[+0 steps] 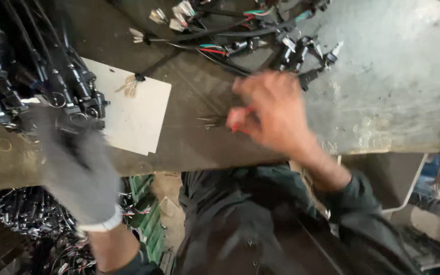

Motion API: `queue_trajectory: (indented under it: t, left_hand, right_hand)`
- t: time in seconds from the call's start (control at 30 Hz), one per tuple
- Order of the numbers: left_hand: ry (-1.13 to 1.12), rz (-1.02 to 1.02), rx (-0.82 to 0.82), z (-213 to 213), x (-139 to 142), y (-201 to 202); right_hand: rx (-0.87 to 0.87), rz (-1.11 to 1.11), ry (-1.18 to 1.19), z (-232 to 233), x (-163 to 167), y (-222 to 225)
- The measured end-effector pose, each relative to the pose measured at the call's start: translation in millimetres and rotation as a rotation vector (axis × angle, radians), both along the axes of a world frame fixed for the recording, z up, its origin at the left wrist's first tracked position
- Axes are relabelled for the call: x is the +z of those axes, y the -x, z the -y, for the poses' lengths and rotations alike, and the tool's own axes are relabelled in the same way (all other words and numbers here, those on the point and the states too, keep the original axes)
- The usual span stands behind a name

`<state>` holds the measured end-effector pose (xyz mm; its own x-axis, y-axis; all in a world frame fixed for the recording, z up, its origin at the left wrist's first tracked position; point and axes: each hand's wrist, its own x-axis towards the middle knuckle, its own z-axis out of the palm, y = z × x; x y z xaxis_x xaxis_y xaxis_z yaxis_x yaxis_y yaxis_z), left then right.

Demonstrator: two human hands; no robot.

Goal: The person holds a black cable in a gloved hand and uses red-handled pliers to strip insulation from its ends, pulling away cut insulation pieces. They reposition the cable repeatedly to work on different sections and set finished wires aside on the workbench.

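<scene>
My left hand [75,163], in a grey knit glove, reaches to the left side of the worn bench [398,76] and touches a pile of black connectors with cables [36,81]; motion blur hides whether its fingers grip one. My bare right hand [273,114] is over the bench middle, blurred, fingers curled around a small red piece with thin metal-tipped wires [212,121] sticking out to its left. A white card [128,109] lies between the two hands.
A tangle of black harness with red, green and white-ended wires [240,35] lies at the bench's far side. Below the bench edge sit a green crate [146,214] and more black connector parts [21,219]. My dark clothing fills the lower middle.
</scene>
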<state>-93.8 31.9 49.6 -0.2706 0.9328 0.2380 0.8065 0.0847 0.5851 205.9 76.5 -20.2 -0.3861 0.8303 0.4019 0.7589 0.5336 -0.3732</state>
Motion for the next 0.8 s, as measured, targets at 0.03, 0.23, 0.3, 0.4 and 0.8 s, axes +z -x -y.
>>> queue_trajectory:
  t: [0.03,0.23,0.3,0.4,0.8]
  left_hand:
    - [0.094,0.050,0.165,-3,-4,11]
    - [-0.139,-0.243,-0.318,10,-54,-6]
    - [-0.076,-0.038,-0.406,11,-62,-32]
    - [0.038,0.194,-0.561,5,-56,-68]
    - [0.458,1.386,-0.509,20,-83,-116]
  right_hand:
    - [-0.086,0.004,0.097,-11,-4,-12]
    - [-0.142,0.351,-0.196,-89,-32,-65]
    - [-0.106,0.257,-0.243,-94,-7,-68]
    - [-0.217,-0.078,-0.087,-72,50,-55]
    - [0.287,-2.088,0.675,48,42,34]
